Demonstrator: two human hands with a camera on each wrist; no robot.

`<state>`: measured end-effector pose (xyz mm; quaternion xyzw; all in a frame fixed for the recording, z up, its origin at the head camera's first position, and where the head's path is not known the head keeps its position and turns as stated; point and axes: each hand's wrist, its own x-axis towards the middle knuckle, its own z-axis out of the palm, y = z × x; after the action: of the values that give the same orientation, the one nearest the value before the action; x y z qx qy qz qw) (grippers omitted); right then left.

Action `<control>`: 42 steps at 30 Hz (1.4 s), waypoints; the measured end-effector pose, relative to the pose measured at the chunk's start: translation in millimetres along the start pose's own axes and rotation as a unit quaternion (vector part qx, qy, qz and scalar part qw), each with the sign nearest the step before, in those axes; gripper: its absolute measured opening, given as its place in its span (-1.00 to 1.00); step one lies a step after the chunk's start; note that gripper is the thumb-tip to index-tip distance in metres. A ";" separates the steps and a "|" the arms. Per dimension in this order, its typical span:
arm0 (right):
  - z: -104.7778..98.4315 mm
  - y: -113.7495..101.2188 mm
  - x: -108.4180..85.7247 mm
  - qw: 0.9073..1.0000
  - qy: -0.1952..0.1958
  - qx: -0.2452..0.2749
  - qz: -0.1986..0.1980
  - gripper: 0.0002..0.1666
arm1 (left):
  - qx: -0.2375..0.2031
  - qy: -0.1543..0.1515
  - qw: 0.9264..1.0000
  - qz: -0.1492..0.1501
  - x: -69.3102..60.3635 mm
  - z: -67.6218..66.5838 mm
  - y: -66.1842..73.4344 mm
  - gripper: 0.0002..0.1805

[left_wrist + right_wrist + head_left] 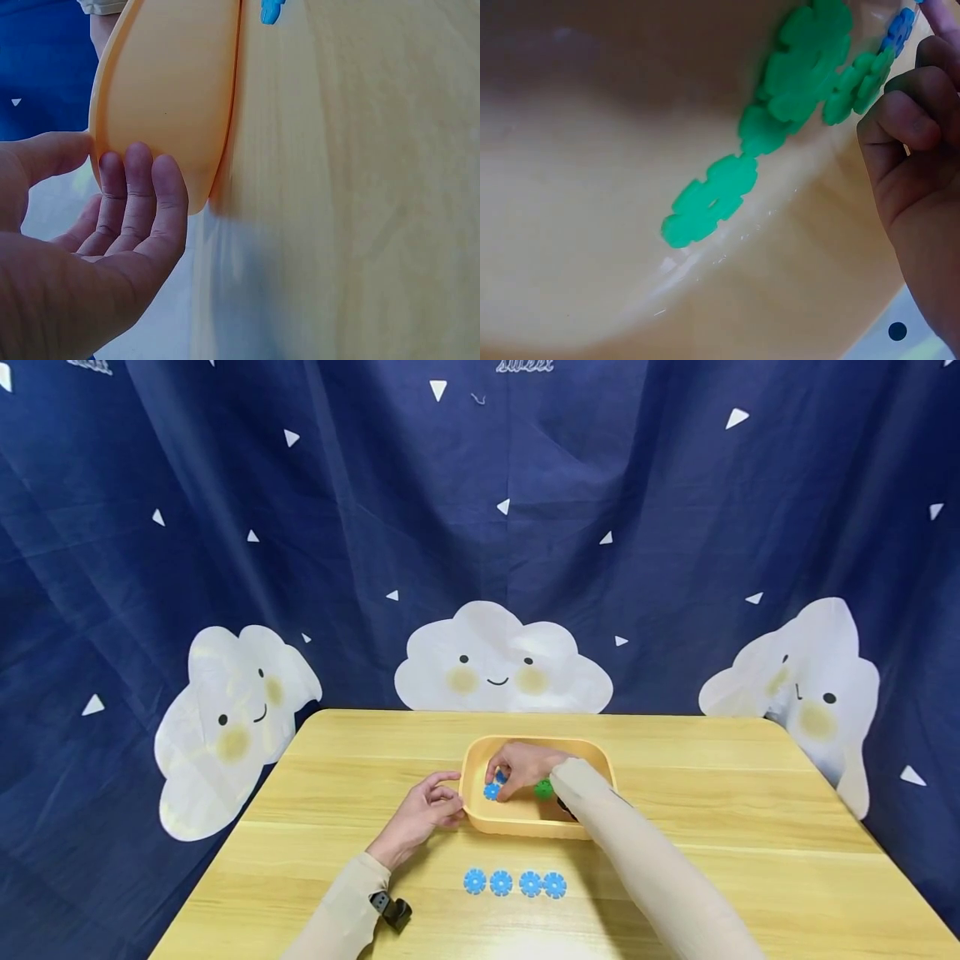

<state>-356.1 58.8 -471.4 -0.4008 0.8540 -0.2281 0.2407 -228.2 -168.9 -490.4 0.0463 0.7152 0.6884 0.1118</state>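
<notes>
1. While the work was prob. only part done, qty 4 light-blue, round, notched plastic discs (496,883) lay out on the pale, wood-grain table (360,893), in a row, nearest the person; the two at the right end sat v. close, poss. touching.
2. Not yet in row: remaining pcs., all inside the orange-yellow, round-cornered plastic tray (525,829), qty 1, set behind the row.
3. Tray contents, light blue: qty 1 seen, a loose notched disc (491,792) at R. fingertips.
4. Tray contents, darker blue: qty 1 seen, a small plastic pc. (501,776) just beside it, partly hidden.
5. Tray contents, green: notched, flower-edged plastic discs (731,180), min. qty 4; overlap prevented exact count.
6. R. hand (525,762), qty 1: inside tray, fingers bent, index & thumb about the light-blue disc; couldn't tell if pinched or merely touched.
7. L. hand (422,814), qty 1: outside tray, fingers loosely bent against end wall, thumb at rim; no firm grasp seen.
</notes>
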 end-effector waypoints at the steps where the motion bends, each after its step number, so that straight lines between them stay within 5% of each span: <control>1: 0.2 -0.6 0.0 1.000 0.001 0.001 0.002 -0.67 | 0.001 0.001 1.000 0.000 0.0 0.0 -0.1 -0.42; 20: 0.6 -7.8 -0.9 1.000 0.003 -0.015 0.002 -0.70 | -0.001 -0.002 1.000 -0.003 1.0 -1.3 1.7 -0.40; 32: 3.9 -9.9 0.5 0.996 0.012 -0.093 0.013 -0.77 | 0.002 0.000 1.000 -0.003 0.0 0.1 2.6 -0.42; 42: 0.5 -17.9 -7.2 0.994 0.037 -0.103 0.003 -0.68 | 0.004 0.001 1.000 -0.004 0.9 -0.5 1.7 -0.42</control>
<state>-341.5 54.1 -459.7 -0.4122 0.8826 -0.1529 0.1667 -229.3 -169.2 -488.8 0.0432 0.7179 0.6855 0.1132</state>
